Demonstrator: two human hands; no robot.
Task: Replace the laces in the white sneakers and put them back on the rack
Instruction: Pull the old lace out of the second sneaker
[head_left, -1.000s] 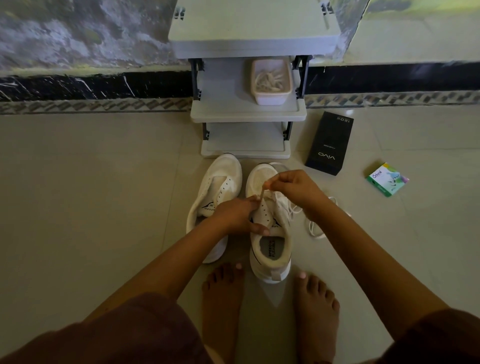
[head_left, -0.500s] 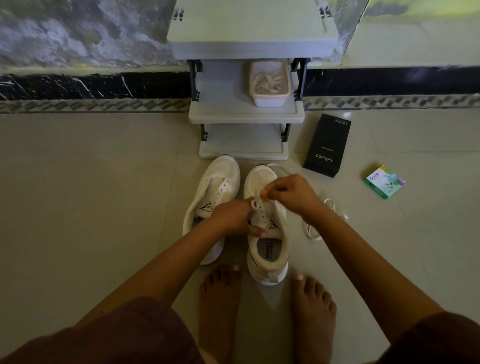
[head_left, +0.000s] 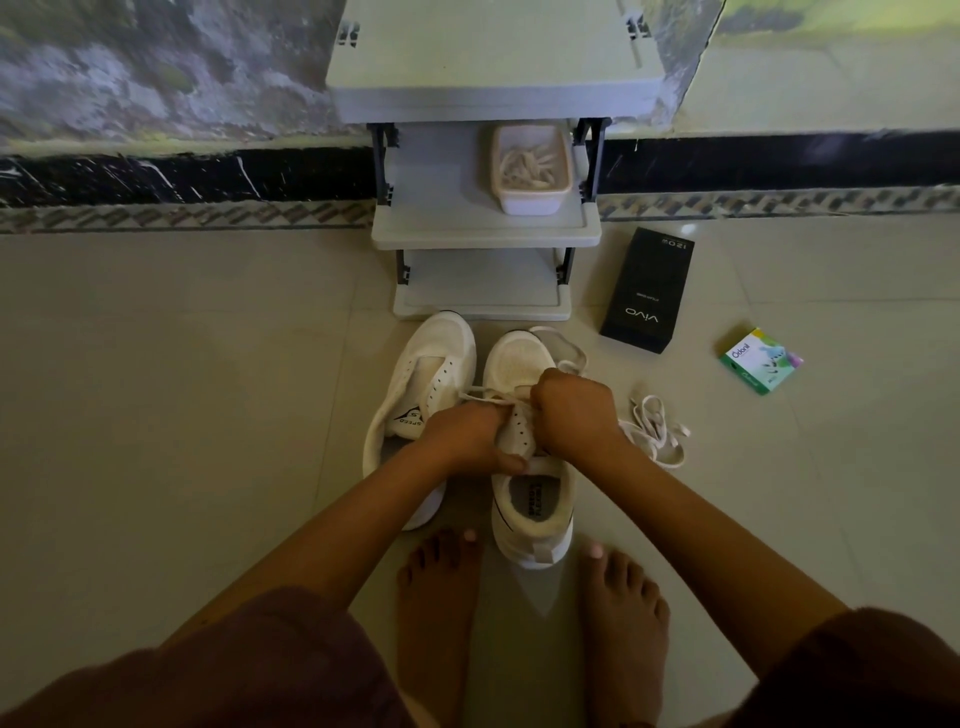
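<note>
Two white sneakers stand on the tiled floor in front of the grey rack (head_left: 485, 236). The left sneaker (head_left: 426, 379) has bare eyelets and no lace. Both hands work over the right sneaker (head_left: 532, 506). My left hand (head_left: 465, 439) grips its eyelet flap, thumb across the tongue. My right hand (head_left: 574, 413) is curled around a white lace (head_left: 485, 395) that runs across the front eyelets. What the right fingers pinch underneath is hidden.
A loose white lace (head_left: 654, 428) lies on the floor right of the shoe. A tub of laces (head_left: 530, 169) sits on the rack's middle shelf. A black phone box (head_left: 649, 291) and a small green box (head_left: 761, 359) lie at the right. My bare feet flank the sneaker's heel.
My right hand has come down and toward me, from the toe area to just over the eyelets, pulling the lace flat across the shoe. My left hand stays on the flap.
</note>
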